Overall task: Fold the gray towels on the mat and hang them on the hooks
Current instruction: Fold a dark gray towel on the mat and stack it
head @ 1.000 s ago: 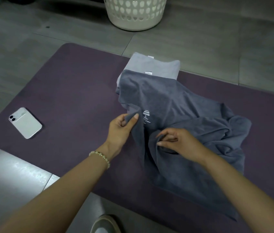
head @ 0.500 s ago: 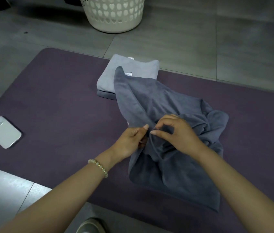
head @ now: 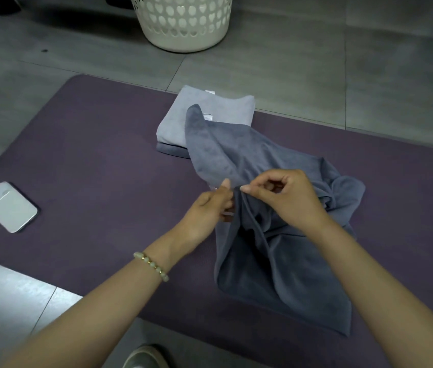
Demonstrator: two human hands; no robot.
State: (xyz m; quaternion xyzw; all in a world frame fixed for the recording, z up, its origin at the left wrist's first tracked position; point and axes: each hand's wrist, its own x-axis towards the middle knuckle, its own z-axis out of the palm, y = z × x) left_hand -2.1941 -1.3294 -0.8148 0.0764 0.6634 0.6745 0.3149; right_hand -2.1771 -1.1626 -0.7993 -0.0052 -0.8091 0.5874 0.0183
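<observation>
Bare purple mat (head: 90, 155) lies wide open from nine to eleven, apart from the phone (head: 8, 207) out at nine. Folded towel stack (head: 210, 115) blocks twelve, with the laundry basket (head: 186, 22) beyond. Loose dark towel (head: 276, 261) sprawls from one to five.

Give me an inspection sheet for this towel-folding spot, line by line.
Surface: purple mat on gray tile floor.
Job's things: dark gray towel crumpled on the mat, its far corner draped over the folded towels at the mat's far edge; no hooks in view.
Clutter: phone, camera side up, on the mat's left part.
Grippers: left hand and right hand pinch the same towel edge, close together.
Cables: nothing seen.
Surroundings: white basket on the floor beyond the mat; shoe at the bottom edge.
</observation>
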